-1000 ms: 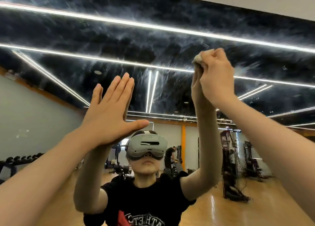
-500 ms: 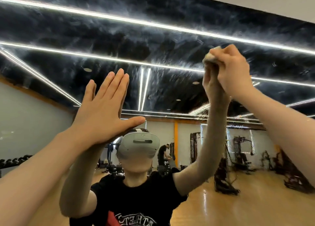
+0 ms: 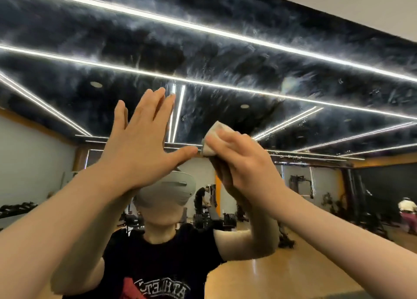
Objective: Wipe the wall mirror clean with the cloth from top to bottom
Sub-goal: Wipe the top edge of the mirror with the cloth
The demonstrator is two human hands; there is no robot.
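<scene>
The right hand [image 3: 246, 165] grips a small wad of pale cloth [image 3: 213, 138], fingers curled round it so that only a crumpled, soft-edged lump shows above the knuckles, and holds that lump against the glass of the wall mirror [image 3: 225, 57]. The left hand [image 3: 140, 145] lies flat on the mirror just to the left of the cloth, fingers straight and close together, thumb stretched out to the right until its tip nearly meets the wad; it holds nothing.

The mirror fills almost the whole view and its upper part is hazy with whitish, swirling smears, densest over the reflected dark ceiling with its thin bright light strips [image 3: 203, 31]. A streak of clearer dark glass runs up to the right from the cloth. Lower down the reflection shows a person in a grey headset [image 3: 171, 190] and a black printed T-shirt [image 3: 162, 267], a glossy wooden floor [image 3: 282, 274] and gym machines [image 3: 300, 186] far behind.
</scene>
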